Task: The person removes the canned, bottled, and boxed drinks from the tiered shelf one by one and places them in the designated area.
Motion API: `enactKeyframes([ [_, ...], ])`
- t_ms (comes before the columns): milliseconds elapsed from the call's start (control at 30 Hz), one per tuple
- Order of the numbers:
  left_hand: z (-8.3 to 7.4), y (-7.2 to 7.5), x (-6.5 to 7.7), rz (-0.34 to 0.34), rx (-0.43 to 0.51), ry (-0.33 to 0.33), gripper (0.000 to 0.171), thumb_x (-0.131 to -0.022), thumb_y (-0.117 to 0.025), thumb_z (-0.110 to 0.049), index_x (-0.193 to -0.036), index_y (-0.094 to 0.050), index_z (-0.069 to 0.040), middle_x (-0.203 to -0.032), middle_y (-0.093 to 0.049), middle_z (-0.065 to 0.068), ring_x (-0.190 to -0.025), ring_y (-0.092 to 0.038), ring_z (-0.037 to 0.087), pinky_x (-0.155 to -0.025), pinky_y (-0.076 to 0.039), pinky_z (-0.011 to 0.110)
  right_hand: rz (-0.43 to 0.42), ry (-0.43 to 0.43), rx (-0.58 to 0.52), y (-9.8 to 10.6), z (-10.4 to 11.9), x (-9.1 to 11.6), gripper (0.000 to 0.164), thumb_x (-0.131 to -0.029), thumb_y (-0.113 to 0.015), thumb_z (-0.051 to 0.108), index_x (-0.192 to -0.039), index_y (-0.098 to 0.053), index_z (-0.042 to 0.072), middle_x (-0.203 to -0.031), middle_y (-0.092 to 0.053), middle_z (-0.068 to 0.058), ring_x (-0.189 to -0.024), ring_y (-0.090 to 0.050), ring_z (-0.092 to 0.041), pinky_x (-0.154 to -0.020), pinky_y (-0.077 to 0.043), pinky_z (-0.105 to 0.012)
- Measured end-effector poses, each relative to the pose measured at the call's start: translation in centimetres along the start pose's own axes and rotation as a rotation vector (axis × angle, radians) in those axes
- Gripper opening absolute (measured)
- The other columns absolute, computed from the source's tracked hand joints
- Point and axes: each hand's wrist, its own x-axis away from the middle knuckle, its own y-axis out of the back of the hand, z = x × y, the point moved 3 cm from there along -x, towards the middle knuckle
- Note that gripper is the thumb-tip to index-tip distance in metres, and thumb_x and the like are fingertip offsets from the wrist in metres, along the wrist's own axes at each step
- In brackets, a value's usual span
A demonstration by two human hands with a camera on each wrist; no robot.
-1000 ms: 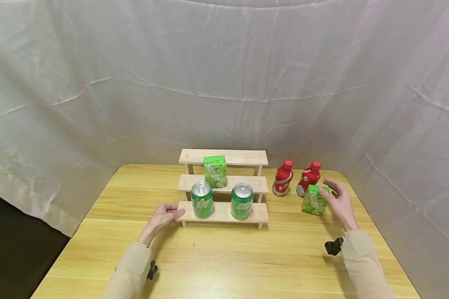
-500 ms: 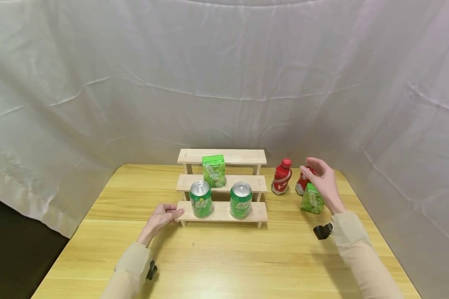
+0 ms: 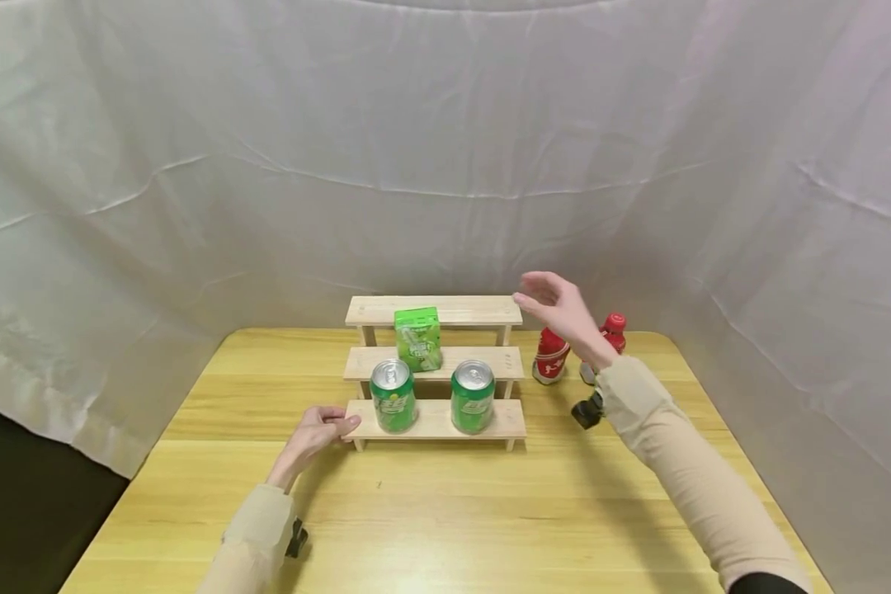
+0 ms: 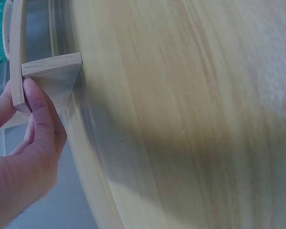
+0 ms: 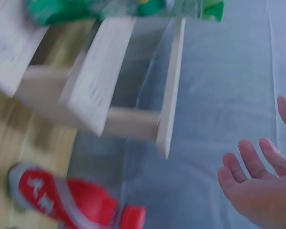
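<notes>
My left hand (image 3: 314, 432) pinches the left end of the bottom shelf of a three-tier wooden stand (image 3: 434, 421); in the left wrist view, the thumb and fingers lie on either side of the board (image 4: 17, 62). Raised in the air by the right end of the top shelf, my right hand (image 3: 562, 312) holds nothing, its fingers (image 5: 251, 160) loosely bent. A green drink carton (image 3: 418, 342) stands on the middle shelf, left of centre. Two green soda cans (image 3: 393, 403) stand apart on the bottom shelf.
Right of the stand are two red bottles (image 3: 550, 361), both partly covered by my right hand and arm. One bottle (image 5: 71, 195) also shows in the right wrist view. A grey curtain (image 3: 445, 165) hangs behind and beside the wooden table (image 3: 431, 511).
My right hand has moved left and away from the second green carton, past the bottles, to the top shelf's right end. That carton is now hidden by the arm. The left hand keeps its grip.
</notes>
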Motion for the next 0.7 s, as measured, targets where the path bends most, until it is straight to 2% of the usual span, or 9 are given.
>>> enactKeyframes([
  [200, -0.3, 0.0, 0.2, 0.009, 0.000, 0.003, 0.042, -0.096, -0.065, -0.012, -0.124, -0.054, 0.018, -0.098, -0.070, 0.013, -0.079, -0.063, 0.011, -0.075, -0.056, 0.028, 0.098, 0.008, -0.027, -4.2, 2.1, -2.0, 0.057, -0.096, -0.069, 0.017, -0.144, -0.046, -0.002, -0.148, -0.050, -0.025, -0.140, -0.046, -0.039, -0.120, -0.036, -0.050],
  [433, -0.3, 0.1, 0.3, 0.007, 0.015, 0.006, 0.042, -0.096, -0.066, -0.011, -0.124, -0.054, 0.019, -0.097, -0.070, 0.013, -0.077, -0.063, 0.011, -0.074, -0.056, 0.027, 0.213, 0.025, -0.020, -9.5, 2.7, -3.2, 0.056, -0.096, -0.068, 0.016, -0.144, -0.046, -0.001, -0.149, -0.049, -0.024, -0.141, -0.045, -0.037, -0.120, -0.038, -0.047],
  [567, -0.3, 0.0, 0.3, 0.010, 0.024, 0.002, 0.042, -0.095, -0.066, -0.011, -0.123, -0.055, 0.019, -0.096, -0.071, 0.013, -0.077, -0.063, 0.011, -0.073, -0.057, 0.027, 0.266, 0.000, -0.015, -11.4, 2.4, -3.5, 0.057, -0.096, -0.068, 0.018, -0.145, -0.045, 0.000, -0.149, -0.050, -0.021, -0.142, -0.045, -0.036, -0.119, -0.040, -0.047],
  [700, -0.4, -0.2, 0.4, 0.010, 0.010, -0.004, 0.043, -0.095, -0.067, -0.013, -0.123, -0.055, 0.019, -0.096, -0.071, 0.012, -0.077, -0.064, 0.010, -0.074, -0.057, 0.027, 0.287, -0.004, -0.009, -12.3, 1.9, -3.7, 0.057, -0.097, -0.068, 0.019, -0.146, -0.046, -0.001, -0.147, -0.051, -0.019, -0.143, -0.044, -0.036, -0.120, -0.038, -0.048],
])
